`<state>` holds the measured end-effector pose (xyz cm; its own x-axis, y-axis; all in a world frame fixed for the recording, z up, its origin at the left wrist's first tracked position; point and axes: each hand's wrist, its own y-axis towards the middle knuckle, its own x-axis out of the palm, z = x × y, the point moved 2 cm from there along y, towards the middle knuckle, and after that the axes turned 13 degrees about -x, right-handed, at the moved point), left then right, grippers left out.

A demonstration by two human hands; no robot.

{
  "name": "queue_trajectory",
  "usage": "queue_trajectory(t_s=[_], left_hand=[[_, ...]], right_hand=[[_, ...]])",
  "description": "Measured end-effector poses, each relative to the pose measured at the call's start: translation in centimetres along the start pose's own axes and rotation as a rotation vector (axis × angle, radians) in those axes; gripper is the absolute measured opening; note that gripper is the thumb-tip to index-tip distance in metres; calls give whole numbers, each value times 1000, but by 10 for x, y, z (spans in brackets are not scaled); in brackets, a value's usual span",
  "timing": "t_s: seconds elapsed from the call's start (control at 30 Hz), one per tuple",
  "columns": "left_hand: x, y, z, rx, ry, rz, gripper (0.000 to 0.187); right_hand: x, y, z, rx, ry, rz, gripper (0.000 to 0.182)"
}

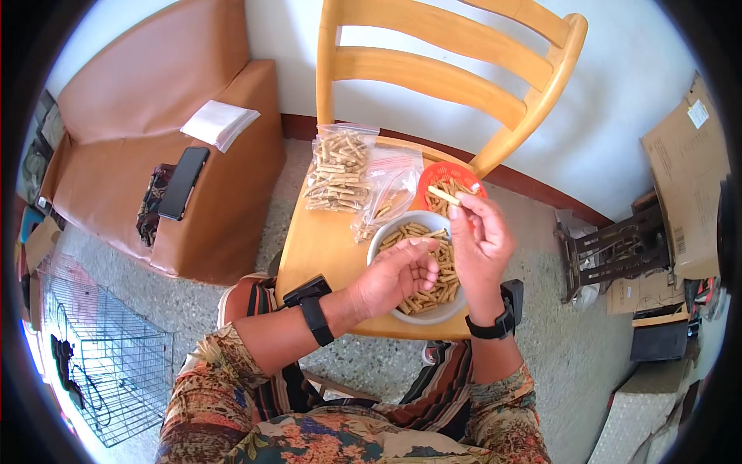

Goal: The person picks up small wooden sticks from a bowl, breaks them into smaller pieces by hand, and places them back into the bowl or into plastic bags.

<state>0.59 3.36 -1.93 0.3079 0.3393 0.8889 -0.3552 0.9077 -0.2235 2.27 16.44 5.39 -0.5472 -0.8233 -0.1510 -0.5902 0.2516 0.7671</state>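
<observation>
My right hand [483, 240] pinches one pale tan stick-shaped piece [443, 196] between thumb and fingertips, above the edge of a red plastic basket [473, 182] holding similar pieces. Curled loosely, palm turned up, my left hand [396, 276] is over a light grey bowl [459, 305] full of short tan sticks [439, 294]; whether anything lies in its fingers is hidden. Behind the bowl are a clear zip bag packed with sticks [338, 174] and a second zip bag [396, 182] with only a few pieces near its bottom. All stand on a wooden chair seat [305, 251].
The chair's slatted backrest [433, 77] rises behind the bags. At left, a brown sofa [224, 178] carries a phone [184, 183] and a stack of white plastic bags [219, 124]. A wire cage [108, 356] stands lower left; cardboard boxes [684, 170] are at right.
</observation>
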Motion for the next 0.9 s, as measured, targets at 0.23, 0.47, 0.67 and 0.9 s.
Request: queue_trajectory(t_s=[0.23,0.47,0.67,0.9], left_hand=[[0,0,-1,-1,12,-36,18],[15,-11,3,-19,163,103,17],[25,-36,63,1166,1295,572,20],[-7,-17,96,893,1265,882,36]], right_hand=[[35,2,18,153,15,-198,18],[5,-7,32,175,-3,-89,16],[1,3,13,-164,-161,-314,26],[34,-6,7,-143,-215,-618,43]])
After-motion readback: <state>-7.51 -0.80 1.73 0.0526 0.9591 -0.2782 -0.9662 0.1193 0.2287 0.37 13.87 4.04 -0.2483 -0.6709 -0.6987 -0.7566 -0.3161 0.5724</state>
